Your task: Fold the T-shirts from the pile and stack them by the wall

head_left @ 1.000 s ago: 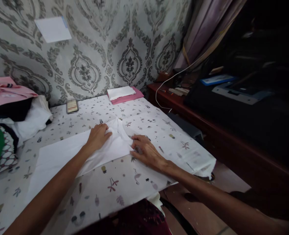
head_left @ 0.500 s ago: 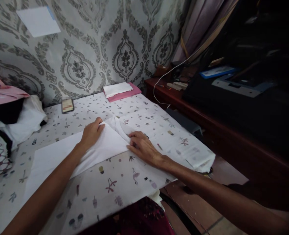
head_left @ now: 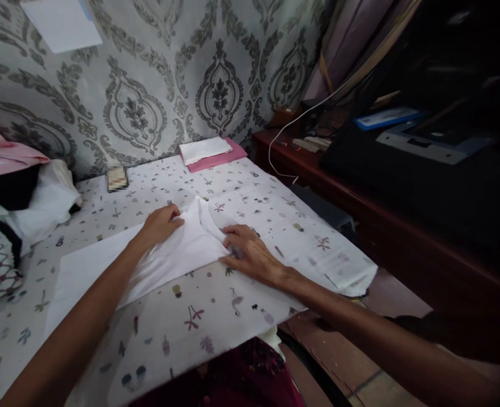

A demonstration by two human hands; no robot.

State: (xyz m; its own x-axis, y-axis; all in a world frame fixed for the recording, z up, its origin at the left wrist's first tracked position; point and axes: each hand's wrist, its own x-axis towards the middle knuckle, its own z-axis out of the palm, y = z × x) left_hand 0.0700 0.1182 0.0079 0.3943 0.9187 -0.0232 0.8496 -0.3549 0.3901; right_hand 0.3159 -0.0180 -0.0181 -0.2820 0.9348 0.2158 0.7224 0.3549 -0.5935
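A white T-shirt lies folded lengthwise on the printed table cover, its neckline toward the right end. My left hand is closed at the shirt's far edge, its fingers curled and the thumb against the cloth near the shoulder. At the neck end, my right hand grips the shirt's right edge between thumb and bent fingers. The cloth between both hands has small creases, while my left forearm hides part of the shirt's lower half.
Piled clothes fill the left side of the table. Against the patterned curtain lie a folded white cloth on a pink one, and a small box. A dark red wooden desk with a white cable stands on the right.
My left hand has shifted slightly right along the shirt's far edge, and the cloth near the neckline has bunched up a little. My right hand stays at the neck end.
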